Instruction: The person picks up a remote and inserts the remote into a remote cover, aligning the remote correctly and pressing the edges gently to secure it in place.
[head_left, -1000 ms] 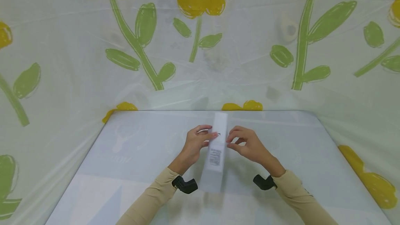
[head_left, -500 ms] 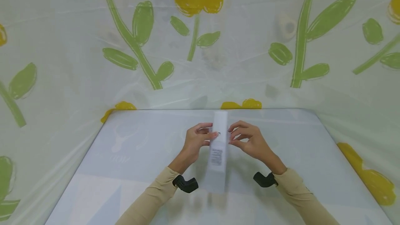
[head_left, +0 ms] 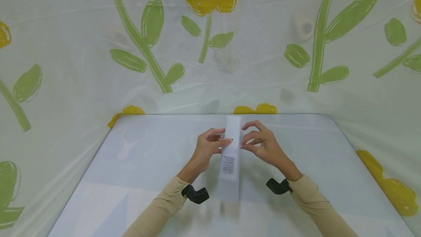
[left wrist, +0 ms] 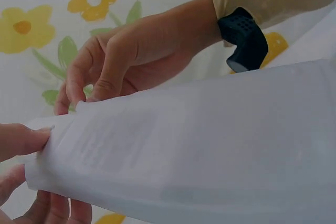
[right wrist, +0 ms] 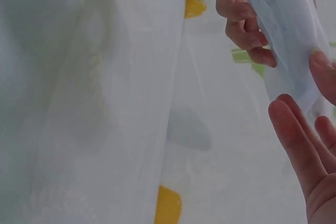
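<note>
A long white plastic packet [head_left: 230, 185] is held up lengthwise between the two hands, a block of small print [head_left: 228, 165] on its face. My left hand [head_left: 205, 149] grips its left side, thumb on the face and fingers behind. At the right edge, the thumb and a fingertip of my right hand [head_left: 264, 143] pinch the packet while the index finger arches above. The left wrist view has the right hand [left wrist: 136, 56] at the packet's upper edge. In the right wrist view, the packet [right wrist: 289, 30] looks thin-skinned and creased, with blue marks.
Beneath the hands lies a pale grey-white table [head_left: 138, 193] with faint printing. A whitish sheet [head_left: 263, 46] with yellow flowers and green leaves hangs behind and at the sides. A black wrist camera [head_left: 195, 194] is worn at each sleeve cuff.
My right hand has shifted slightly up along the packet's edge, its index finger now lifted away from the others. The packet's lower end has swung a little right. The left hand keeps its grip.
</note>
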A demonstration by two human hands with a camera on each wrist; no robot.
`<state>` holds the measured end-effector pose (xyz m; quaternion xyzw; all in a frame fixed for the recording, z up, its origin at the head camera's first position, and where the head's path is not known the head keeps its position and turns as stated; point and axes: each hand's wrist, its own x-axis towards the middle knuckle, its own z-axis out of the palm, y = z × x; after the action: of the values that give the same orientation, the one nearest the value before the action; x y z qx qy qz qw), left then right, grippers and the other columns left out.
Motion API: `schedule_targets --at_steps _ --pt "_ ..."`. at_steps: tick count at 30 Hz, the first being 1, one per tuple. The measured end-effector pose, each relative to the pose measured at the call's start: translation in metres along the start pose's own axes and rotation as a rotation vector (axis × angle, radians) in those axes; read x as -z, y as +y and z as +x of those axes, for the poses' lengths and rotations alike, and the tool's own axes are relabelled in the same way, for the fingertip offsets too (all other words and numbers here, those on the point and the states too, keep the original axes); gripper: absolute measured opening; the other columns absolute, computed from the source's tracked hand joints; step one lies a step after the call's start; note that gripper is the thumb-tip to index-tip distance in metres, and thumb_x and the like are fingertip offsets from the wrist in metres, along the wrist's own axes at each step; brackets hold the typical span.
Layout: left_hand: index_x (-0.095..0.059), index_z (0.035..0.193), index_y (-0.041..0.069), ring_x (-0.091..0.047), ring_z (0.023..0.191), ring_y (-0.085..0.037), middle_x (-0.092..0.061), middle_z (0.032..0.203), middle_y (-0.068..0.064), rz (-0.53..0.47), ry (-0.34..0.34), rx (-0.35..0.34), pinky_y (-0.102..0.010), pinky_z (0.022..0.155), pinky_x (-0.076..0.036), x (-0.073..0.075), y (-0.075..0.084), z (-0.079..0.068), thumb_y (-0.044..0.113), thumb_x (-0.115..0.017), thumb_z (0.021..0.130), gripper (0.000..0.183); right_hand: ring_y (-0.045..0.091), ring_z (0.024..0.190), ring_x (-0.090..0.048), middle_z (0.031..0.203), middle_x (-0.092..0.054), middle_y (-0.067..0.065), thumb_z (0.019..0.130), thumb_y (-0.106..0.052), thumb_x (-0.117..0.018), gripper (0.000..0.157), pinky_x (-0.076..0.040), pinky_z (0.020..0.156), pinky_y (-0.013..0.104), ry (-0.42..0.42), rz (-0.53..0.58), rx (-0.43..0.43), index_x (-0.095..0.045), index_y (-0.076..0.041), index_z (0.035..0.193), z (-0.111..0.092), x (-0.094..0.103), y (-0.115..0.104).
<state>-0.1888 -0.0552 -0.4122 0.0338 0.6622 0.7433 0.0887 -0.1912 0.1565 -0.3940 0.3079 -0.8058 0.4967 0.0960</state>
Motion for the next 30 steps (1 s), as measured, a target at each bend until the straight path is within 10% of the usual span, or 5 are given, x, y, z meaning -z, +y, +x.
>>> schedule_targets --at_steps 16,21,30 --pt "-0.063 0.121 0.010 -0.062 0.093 -0.024 -0.063 0.111 -0.011 -0.034 -0.019 -0.046 -0.035 0.080 -0.055 0.004 0.003 0.001 0.018 -0.076 0.081 0.043 0.028 0.099 -0.062 0.124 -0.057 0.011 0.081 -0.001 -0.073 0.012 -0.058 0.071 0.034 -0.077 0.179 -0.160 -0.067 -0.006 0.090 0.004 0.000 0.008" --pt "-0.065 0.118 0.010 -0.062 0.090 -0.023 -0.063 0.108 -0.010 -0.022 0.067 -0.076 -0.033 0.079 -0.055 0.000 0.002 0.000 0.018 -0.078 0.079 0.043 0.027 0.085 -0.067 0.127 -0.051 0.018 0.086 -0.003 -0.066 0.032 -0.058 0.063 0.043 0.007 0.368 -0.325 -0.053 0.002 0.115 0.004 -0.007 0.001" --pt "-0.065 0.114 -0.001 -0.062 0.085 -0.019 -0.062 0.101 -0.013 -0.118 0.071 -0.107 -0.032 0.076 -0.056 -0.004 -0.001 -0.003 0.000 -0.070 0.083 0.031 0.030 0.074 -0.069 0.124 -0.055 0.020 0.084 -0.010 -0.072 0.064 -0.057 0.055 0.039 0.161 0.261 -0.406 -0.041 -0.013 0.140 0.006 -0.013 -0.010"
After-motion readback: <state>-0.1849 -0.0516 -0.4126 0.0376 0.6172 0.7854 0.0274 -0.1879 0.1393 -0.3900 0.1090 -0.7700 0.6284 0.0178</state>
